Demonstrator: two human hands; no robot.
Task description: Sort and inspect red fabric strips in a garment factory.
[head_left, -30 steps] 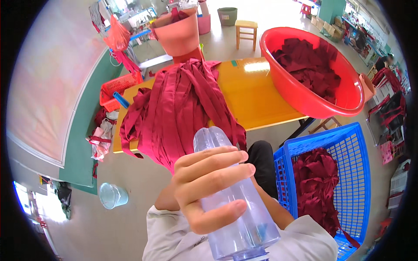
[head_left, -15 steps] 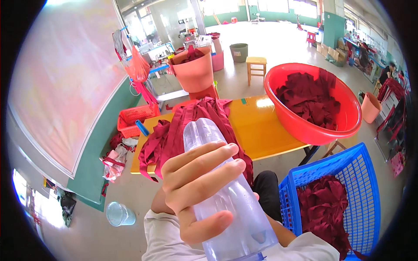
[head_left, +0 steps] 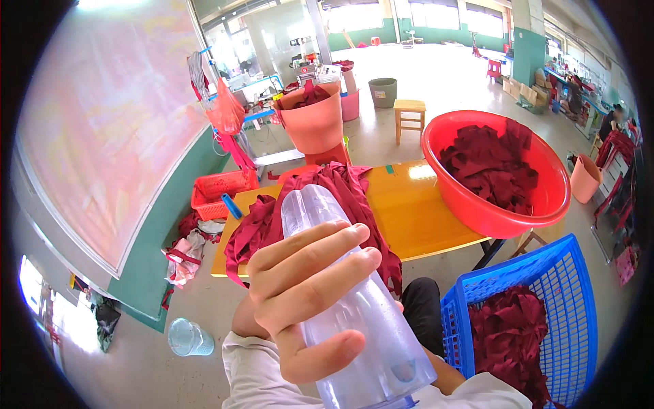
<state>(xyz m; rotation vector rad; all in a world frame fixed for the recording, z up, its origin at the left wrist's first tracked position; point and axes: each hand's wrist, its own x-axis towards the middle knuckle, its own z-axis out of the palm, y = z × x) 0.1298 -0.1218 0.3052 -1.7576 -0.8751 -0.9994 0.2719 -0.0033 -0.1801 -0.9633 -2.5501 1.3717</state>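
My left hand (head_left: 306, 293) is wrapped round a clear, bluish plastic bottle (head_left: 381, 341), its fingers lying across the front. The bottle is tilted, close in front of me, with its narrower end pointing away over the table. Its near end runs down to the lower edge of the picture. My right forearm (head_left: 443, 371) passes behind the bottle, and the right hand is mostly hidden there. Beyond the bottle, long dark red fabric strips (head_left: 340, 187) lie heaped on the yellow table (head_left: 402, 211), some hanging over its front edge.
A red basin (head_left: 490, 221) of dark red cloth stands at the table's right. Below it is a blue plastic basket (head_left: 470, 273), also holding cloth. To the left are a red basket (head_left: 225, 198) and a bin (head_left: 189, 337). Behind stand a pink tub (head_left: 313, 126) and wooden stool (head_left: 410, 107).
The surroundings have shifted slightly right and down in the picture. My left hand keeps its hold on the bottle, which stays almost in the same place.
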